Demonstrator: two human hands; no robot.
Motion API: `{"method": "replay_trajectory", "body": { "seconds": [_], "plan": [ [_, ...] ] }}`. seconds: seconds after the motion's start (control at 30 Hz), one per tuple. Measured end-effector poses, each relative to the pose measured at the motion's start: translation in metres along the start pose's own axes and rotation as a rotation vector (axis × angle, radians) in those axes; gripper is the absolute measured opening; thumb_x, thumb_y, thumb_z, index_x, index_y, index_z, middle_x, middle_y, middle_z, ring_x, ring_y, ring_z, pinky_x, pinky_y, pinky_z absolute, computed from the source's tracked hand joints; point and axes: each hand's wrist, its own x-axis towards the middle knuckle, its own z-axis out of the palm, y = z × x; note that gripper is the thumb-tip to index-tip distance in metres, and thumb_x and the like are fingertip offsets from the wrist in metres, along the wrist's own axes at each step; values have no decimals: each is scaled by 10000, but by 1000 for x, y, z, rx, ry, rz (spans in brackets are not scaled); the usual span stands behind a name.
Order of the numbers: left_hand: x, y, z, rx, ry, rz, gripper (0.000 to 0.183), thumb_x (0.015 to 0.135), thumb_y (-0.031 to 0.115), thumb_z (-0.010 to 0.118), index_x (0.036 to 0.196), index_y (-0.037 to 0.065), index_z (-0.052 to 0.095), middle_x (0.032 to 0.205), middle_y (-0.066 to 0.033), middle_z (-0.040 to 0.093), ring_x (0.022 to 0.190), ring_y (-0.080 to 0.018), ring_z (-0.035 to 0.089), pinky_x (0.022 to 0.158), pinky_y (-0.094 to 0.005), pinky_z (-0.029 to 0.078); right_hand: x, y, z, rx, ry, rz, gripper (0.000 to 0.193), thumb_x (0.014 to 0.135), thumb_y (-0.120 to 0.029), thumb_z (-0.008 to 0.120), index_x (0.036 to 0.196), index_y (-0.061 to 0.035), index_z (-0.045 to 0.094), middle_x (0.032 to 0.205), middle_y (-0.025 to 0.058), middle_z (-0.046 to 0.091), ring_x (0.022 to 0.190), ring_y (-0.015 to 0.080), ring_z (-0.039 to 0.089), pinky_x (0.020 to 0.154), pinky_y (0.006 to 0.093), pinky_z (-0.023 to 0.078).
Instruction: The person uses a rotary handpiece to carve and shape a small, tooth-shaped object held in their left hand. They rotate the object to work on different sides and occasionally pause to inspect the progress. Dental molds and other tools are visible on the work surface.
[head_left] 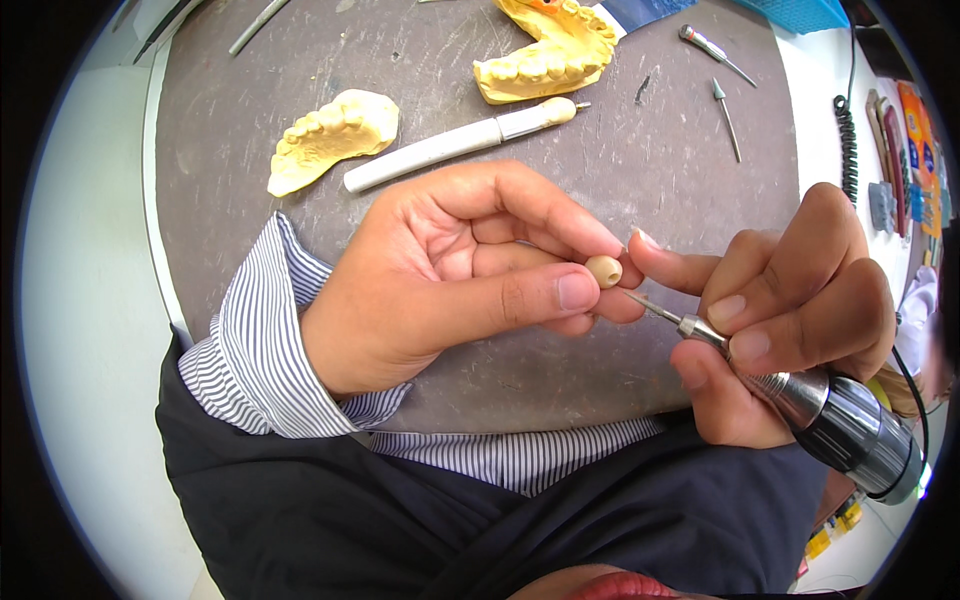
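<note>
My left hand [450, 270] pinches a small tooth-coloured dental crown [604, 271] between thumb and fingertips, with a small dark hole in it turned toward the right. In my right hand [790, 290] is a rotary handpiece [800, 405], silver at the front and black at the back, gripped near its nose by thumb and fingers. A thin tapered bur [655, 308] sticks out of it, its tip just below and right of the crown. Whether the tip touches the crown or the fingers beside it, I cannot tell. My right index finger reaches toward the left fingertips.
Beyond my hands lie a partial yellow plaster tooth model [335, 138], a larger yellow model [548, 60] and a pale pen-like handle [430, 155]. Two loose burs [728, 120] [715, 52] rest at the far right. A coiled black cord [847, 150] runs beside the table [230, 130].
</note>
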Motion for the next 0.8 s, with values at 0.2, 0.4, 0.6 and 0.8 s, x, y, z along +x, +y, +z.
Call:
{"method": "replay_trajectory", "body": {
  "seconds": [0.2, 0.4, 0.6, 0.8],
  "plan": [
    [-1, 0, 1, 0, 22, 8, 170, 771, -49, 545, 931, -13, 498, 935, -185, 562, 874, -230, 600, 711, -254, 516, -2, -3, 11, -5, 119, 39, 307, 598, 105, 657, 739, -92, 469, 751, 53, 401, 585, 81, 491, 773, 444, 513],
    [-3, 0, -2, 17, 29, 34, 170, 765, -67, 538, 920, -7, 501, 922, -170, 557, 869, -234, 601, 717, -261, 517, -1, -5, 16, -26, 148, 61, 303, 601, 105, 658, 755, -80, 475, 755, 61, 407, 579, 79, 500, 763, 426, 520],
    [0, -1, 0, 56, 26, 71, 182, 761, -94, 522, 917, -3, 502, 925, -172, 555, 862, -231, 600, 741, -283, 515, 0, -7, 14, -38, 170, 88, 299, 605, 106, 658, 772, -68, 481, 759, 68, 412, 573, 76, 509, 752, 407, 527],
    [4, -5, 0, 94, 30, 109, 186, 757, -105, 521, 916, -10, 504, 935, -176, 555, 862, -224, 594, 760, -305, 508, 4, -3, 16, 15, 221, 49, 302, 606, 122, 647, 782, -58, 479, 769, 75, 419, 569, 79, 517, 754, 376, 529]
  ]
}}
